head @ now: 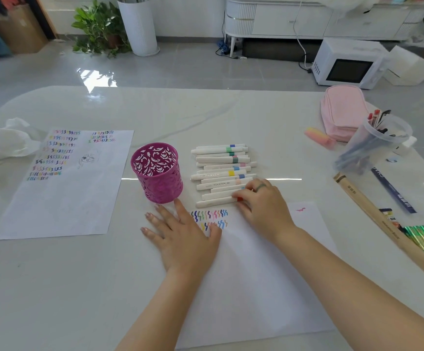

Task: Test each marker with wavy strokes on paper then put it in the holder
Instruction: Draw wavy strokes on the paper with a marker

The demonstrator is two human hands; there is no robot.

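Several white markers [222, 171] with coloured bands lie in a row on the table, right of the magenta cut-out holder [158, 173], which looks empty. In front of them lies a white paper [256, 274] with two rows of coloured wavy strokes [209, 219] near its far left corner. My left hand [180, 234] rests flat, fingers spread, on the paper's left edge. My right hand [263, 203] curls its fingers round the nearest marker [214, 201], at its red-banded end, which still lies on the table.
A second sheet [61, 188] covered in strokes lies at the left, with a crumpled white bag [0, 143] behind it. At the right stand a clear cup of pens [373, 145], a pink pencil case [342, 110], an eraser [318, 136], rulers and a green pack [422, 239].
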